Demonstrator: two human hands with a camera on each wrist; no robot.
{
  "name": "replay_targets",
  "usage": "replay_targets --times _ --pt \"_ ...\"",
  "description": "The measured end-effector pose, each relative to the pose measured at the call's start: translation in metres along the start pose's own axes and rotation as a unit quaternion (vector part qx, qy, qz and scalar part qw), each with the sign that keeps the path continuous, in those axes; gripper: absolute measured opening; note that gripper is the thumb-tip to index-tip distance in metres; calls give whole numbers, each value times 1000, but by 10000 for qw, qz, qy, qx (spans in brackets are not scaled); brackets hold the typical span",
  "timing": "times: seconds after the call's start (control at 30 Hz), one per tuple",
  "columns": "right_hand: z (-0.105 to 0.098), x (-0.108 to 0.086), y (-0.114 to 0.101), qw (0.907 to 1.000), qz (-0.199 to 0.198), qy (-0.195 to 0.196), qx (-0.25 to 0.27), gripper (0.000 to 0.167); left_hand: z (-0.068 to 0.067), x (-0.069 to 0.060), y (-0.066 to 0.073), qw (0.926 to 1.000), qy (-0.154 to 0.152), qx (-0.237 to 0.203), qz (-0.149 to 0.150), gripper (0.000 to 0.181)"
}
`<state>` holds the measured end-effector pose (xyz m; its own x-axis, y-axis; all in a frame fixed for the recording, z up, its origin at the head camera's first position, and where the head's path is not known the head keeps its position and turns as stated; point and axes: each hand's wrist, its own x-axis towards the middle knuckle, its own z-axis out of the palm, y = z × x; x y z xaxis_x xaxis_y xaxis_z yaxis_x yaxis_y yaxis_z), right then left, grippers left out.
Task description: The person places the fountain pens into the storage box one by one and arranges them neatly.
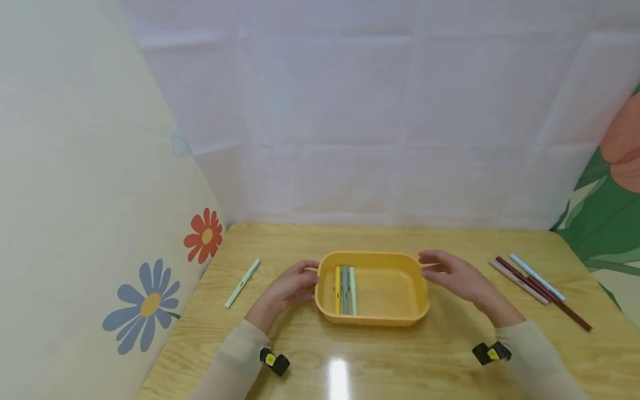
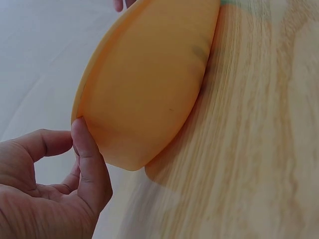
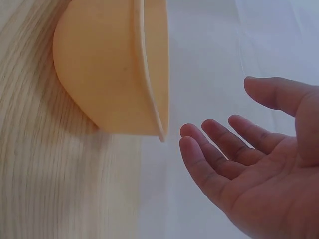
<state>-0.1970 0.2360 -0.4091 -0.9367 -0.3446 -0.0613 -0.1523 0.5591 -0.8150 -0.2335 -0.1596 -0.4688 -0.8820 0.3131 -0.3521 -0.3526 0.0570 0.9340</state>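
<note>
A yellow plastic basket [image 1: 392,320] stands on the table between both hands. Inside, at its left end, a yellow pen [image 1: 337,289], a grey pen [image 1: 345,290] and a pale green pen [image 1: 353,291] lie side by side. My left hand [image 1: 295,286] pinches the basket's left end at the rim between thumb and finger, as the left wrist view shows. At the opposite end is my right hand [image 1: 457,276], its fingers spread and slightly bent. In the right wrist view a small gap separates those fingertips [image 3: 189,147] from the basket's rim, and the palm holds nothing.
Another pale green pen [image 1: 243,283] lies on the table [image 1: 300,361] at the left. To the right are a pink pen [image 1: 517,281], dark red pens [image 1: 570,315] and a light blue pen [image 1: 537,276], partly overlapping. A white sheet [image 1: 320,166] hangs behind the table.
</note>
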Motion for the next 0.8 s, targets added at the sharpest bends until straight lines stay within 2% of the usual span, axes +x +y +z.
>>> replay_targets --times 0.37,0.8 --pt "-18 -12 7 9991 199 209 -306 64 3 1 2 10000 66 -8 40 47" --pt "-37 -27 37 9950 582 413 -698 69 2 -1 0 9999 49 -59 94 49"
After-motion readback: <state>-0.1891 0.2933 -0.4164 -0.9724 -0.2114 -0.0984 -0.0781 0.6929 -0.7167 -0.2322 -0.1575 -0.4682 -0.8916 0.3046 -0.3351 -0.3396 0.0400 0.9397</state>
